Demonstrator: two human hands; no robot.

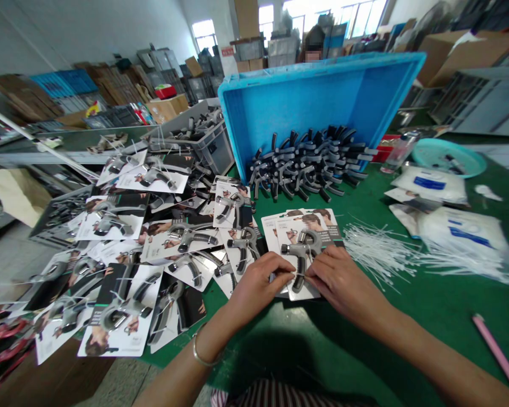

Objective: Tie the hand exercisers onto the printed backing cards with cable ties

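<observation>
In front of me a grey and black hand grip strengthener lies on a printed backing card, on top of several more cards. A thin white cable tie crosses its lower handle. My left hand pinches at the left side of that handle, thumb and forefinger together on the tie. From the right, my right hand is closed in a pinch at the tie's other side. The fingers partly hide the tie's ends.
Carded hand grips pile up at left. A blue crate tipped towards me holds loose hand grips. Loose cable ties, plastic bags, a turquoise tray and a pink stick lie at right. A person is behind the crate.
</observation>
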